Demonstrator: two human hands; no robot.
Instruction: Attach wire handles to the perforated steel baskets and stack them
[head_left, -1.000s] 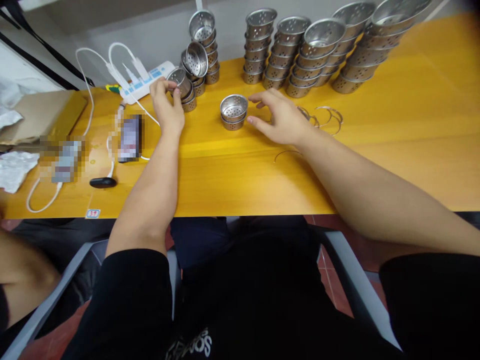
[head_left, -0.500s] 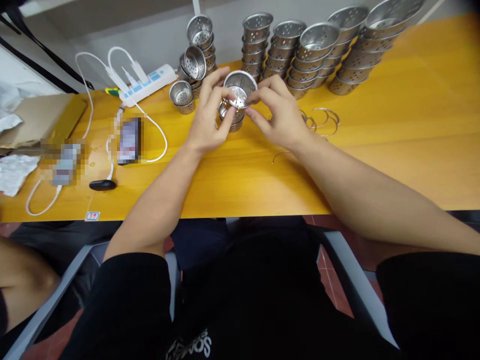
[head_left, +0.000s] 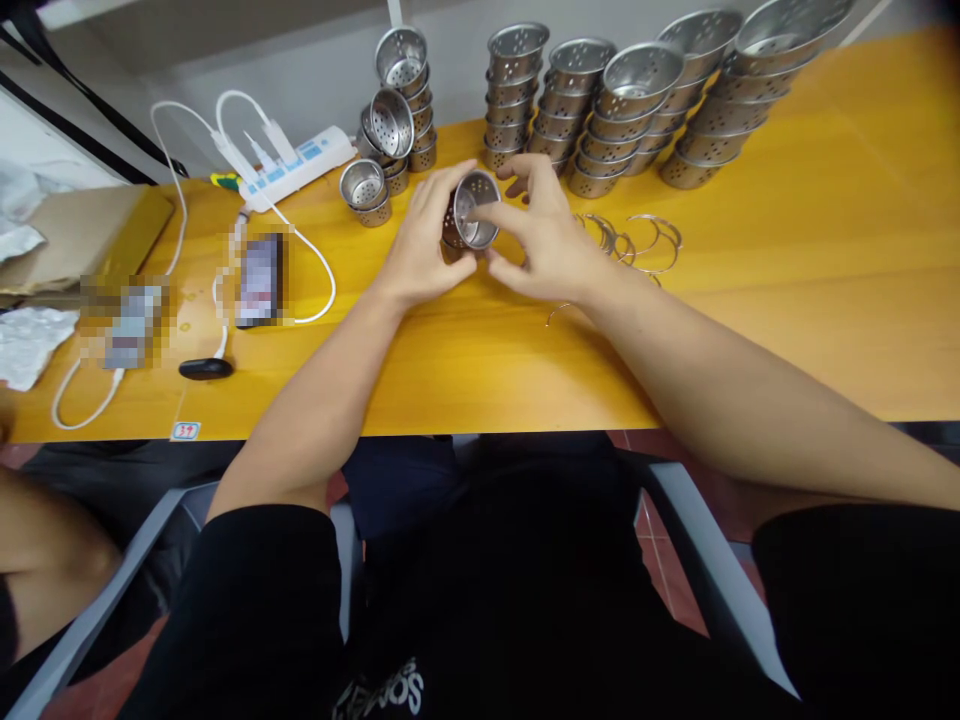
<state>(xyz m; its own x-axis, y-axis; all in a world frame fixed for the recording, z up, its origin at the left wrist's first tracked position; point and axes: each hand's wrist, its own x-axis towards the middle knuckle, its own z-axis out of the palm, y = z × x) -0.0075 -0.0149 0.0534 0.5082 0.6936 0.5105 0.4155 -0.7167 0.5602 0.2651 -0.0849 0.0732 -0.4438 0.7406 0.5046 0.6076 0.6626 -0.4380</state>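
Observation:
My left hand (head_left: 424, 240) is wrapped round a small perforated metal cup (head_left: 484, 190) from its left side. The cup is tilted, with its mouth turned to the right and towards me. My right hand (head_left: 544, 230) is at the mouth, its index finger reaching inside and its thumb below the rim. The right hand's other fingers stay apart, and I see nothing held in them. The bottom of the cup is partly hidden by my left hand. Thin wire rings (head_left: 652, 240) lie on the table beyond my right wrist.
Tall stacks of perforated cups (head_left: 637, 90) stand along the wall. Smaller cups (head_left: 364, 190) are at the back left. A power strip (head_left: 300, 165) with white cables, a phone (head_left: 259, 280) and a cardboard box (head_left: 82, 235) occupy the left side. A loose wire (head_left: 559, 312) lies below my right wrist.
The cup has tipped from facing up to facing right, and it sits slightly lower. My right index finger has moved into its mouth while the other right fingers have spread.

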